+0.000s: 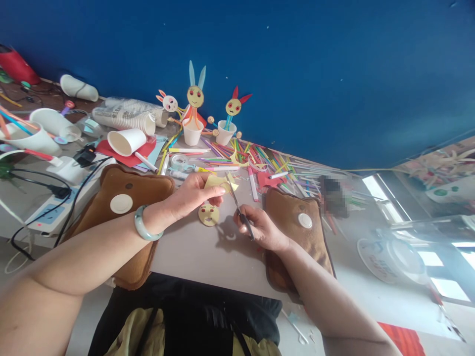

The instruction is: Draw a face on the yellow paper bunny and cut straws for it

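Note:
My left hand point(196, 195) pinches a piece of yellow paper point(232, 182) over the table, thumb on top. In my right hand point(265, 228) is a pair of scissors point(237, 202) with dark handles. The blades point up and away from me and meet the paper's right part; whether they are parted is too small to tell. Just below the paper a round yellow paper face point(209, 215) with drawn eyes and mouth lies on the tabletop, its upper edge partly covered by my left hand.
Brown plush cushions point(128, 257) point(293, 247) lie under my forearms. Behind are scattered coloured sticks point(218, 161), markers point(253, 184) and paper cups holding rabbit-faced figures point(195, 96). A power strip point(55, 207) with cables sits left; a blue wall point(297, 74) rises behind.

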`<state>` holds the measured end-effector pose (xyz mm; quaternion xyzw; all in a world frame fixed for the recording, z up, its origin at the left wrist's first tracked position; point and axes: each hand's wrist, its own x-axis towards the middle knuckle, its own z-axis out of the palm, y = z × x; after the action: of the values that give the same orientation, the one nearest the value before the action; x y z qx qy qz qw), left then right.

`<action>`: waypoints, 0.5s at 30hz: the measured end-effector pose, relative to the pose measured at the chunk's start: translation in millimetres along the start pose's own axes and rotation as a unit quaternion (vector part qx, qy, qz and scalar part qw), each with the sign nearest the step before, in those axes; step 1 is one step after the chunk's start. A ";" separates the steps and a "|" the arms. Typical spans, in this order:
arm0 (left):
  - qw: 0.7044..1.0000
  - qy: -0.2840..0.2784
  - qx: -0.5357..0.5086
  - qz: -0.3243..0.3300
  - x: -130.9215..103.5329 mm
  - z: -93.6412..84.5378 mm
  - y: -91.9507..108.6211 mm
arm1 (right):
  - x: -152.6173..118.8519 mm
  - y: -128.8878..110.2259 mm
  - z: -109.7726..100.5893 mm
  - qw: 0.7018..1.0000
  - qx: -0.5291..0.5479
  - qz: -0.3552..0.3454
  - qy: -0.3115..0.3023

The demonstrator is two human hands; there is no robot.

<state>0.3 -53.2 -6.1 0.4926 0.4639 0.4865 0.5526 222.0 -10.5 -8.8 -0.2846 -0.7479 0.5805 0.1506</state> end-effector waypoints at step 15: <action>1.000 0.006 -0.005 -0.005 -0.6 -1.2 1.0 | -0.6 4.2 -2.5 1.000 -0.013 0.000 -0.005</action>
<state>-1.0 -53.6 -5.1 0.4849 0.4675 0.4885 0.5547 224.9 -8.2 -12.1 -0.2832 -0.7562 0.5723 0.1429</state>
